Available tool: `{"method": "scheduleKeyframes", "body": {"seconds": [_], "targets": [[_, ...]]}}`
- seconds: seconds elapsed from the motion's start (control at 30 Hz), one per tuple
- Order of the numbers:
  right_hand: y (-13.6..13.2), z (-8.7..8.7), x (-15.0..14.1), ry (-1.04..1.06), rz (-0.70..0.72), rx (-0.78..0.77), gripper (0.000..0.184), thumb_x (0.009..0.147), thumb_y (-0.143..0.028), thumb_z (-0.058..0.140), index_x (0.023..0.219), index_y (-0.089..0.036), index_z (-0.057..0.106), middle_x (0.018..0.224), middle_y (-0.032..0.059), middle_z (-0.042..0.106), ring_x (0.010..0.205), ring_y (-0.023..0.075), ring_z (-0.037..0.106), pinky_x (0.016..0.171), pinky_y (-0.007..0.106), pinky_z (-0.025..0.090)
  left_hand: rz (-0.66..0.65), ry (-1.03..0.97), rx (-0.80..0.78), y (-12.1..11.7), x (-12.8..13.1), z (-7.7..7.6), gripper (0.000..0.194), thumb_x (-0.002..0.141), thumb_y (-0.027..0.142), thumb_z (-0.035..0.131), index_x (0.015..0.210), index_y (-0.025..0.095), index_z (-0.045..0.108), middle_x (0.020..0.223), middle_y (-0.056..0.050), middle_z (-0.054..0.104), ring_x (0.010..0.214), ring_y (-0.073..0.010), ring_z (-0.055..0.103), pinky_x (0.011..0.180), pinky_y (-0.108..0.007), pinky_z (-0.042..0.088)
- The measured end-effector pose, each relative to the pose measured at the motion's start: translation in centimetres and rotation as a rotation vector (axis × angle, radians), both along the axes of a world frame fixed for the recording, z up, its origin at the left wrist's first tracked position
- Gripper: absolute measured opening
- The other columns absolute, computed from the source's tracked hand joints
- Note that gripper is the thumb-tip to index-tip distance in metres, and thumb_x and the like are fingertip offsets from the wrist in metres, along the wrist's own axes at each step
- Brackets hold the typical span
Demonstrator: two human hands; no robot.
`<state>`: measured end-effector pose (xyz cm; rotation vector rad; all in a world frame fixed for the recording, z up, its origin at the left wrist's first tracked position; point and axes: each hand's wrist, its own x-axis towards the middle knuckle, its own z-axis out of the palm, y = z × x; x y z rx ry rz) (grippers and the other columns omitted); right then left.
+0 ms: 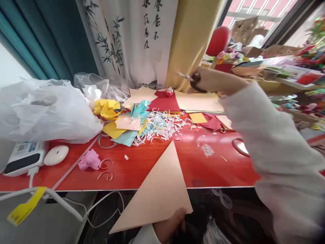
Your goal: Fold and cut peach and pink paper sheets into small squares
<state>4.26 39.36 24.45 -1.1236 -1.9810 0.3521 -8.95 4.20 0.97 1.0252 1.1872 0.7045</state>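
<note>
My left hand (170,225) is closed on a peach-coloured paper triangle (158,189), gripping its lower right edge. The paper looks folded, and its tip points up over the front of the red table (101,181). My right hand (215,80) is raised at the back of the table, wrapped round the dark handles of a pair of scissors (195,81). Motion blurs the blades, which point left. Below the right hand lie stacked peach sheets (199,101) and a red sheet (165,101).
White paper scraps (162,125) are heaped mid-table beside coloured squares (127,122). At left are a white plastic bag (48,110), a pink crumpled paper (89,160), a white rounded case (56,155) and a white cable (68,208). Craft items crowd the right shelf (291,81).
</note>
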Motion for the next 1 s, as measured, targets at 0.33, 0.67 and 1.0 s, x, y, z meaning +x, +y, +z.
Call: {"method": "scheduleKeyframes", "body": {"seconds": [0.33, 0.67, 1.0], "targets": [[-22.7, -16.9, 18.9, -0.110, -0.262, -0.370, 0.043, 0.071, -0.034, 0.061, 0.110, -0.017, 0.052, 0.091, 0.0092, 0.067, 0.084, 0.0224, 0.066, 0.070, 0.033, 0.053, -0.385, -0.063, 0.049, 2.2, 4.9, 2.9, 0.089, 0.075, 0.075, 0.011, 0.081, 0.008, 0.070, 0.029, 0.004, 0.035, 0.025, -0.0077, 0.029, 0.031, -0.020, 0.026], [-25.4, -18.5, 23.8, -0.169, -0.334, -0.275, 0.043, 0.073, -0.027, 0.057, 0.115, -0.020, 0.055, 0.112, 0.0117, 0.062, 0.105, 0.0271, 0.058, 0.092, 0.043, 0.045, -0.095, 1.219, 1.379, -1.2, -1.8, 5.0, 0.057, 0.079, 0.038, 0.057, 0.132, 0.026, 0.043, 0.131, -0.011, 0.051, 0.123, -0.0329, 0.043, 0.100, -0.048, 0.036], [-25.8, -19.7, 26.3, -0.193, -0.436, -0.132, 0.033, 0.083, -0.024, 0.044, 0.109, -0.020, 0.064, 0.107, 0.0112, 0.065, 0.100, 0.0280, 0.059, 0.091, 0.047, 0.044, -0.106, 1.356, 1.535, 1.9, -3.9, 2.7, 0.038, 0.092, 0.028, 0.029, 0.118, 0.021, 0.057, 0.117, -0.008, 0.063, 0.108, -0.0233, 0.058, 0.091, -0.036, 0.044]]}}
